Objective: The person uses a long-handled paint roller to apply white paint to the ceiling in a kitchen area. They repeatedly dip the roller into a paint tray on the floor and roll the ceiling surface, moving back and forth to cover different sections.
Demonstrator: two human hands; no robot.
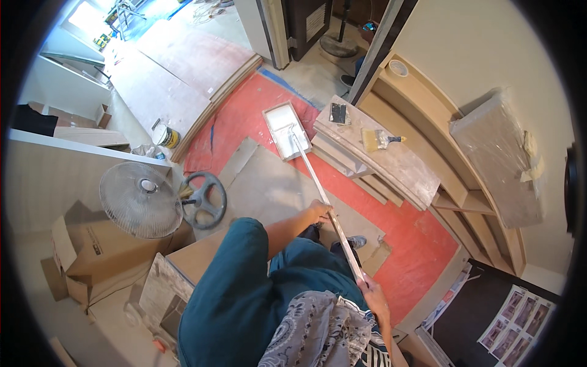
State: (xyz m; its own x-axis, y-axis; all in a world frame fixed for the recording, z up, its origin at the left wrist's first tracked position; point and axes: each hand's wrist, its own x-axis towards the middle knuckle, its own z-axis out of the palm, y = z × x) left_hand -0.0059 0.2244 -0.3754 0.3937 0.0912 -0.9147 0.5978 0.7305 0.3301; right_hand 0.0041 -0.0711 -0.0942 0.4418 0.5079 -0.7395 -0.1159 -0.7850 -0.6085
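Note:
A long pale pole (330,211) runs from my waist to a paint roller (292,130) at its far end. The roller lies in a shallow paint tray (269,122) of white paint on the red floor covering. My left hand (318,211) is wrapped round the middle of the pole. Lower down, near its close end, my right hand (372,293) grips the same pole. A wide paintbrush (380,140) with a pale, splayed head rests on a dusty board right of the tray, beside a dark putty knife or scraper (339,114).
A standing fan (143,194) with a round grey base (221,199) and a cardboard box (116,251) are at left. Stacked large boards (183,61) lie at back left, near a paint can (165,136). A wooden shelf unit (428,122) with a tape roll (398,68) lines the right wall.

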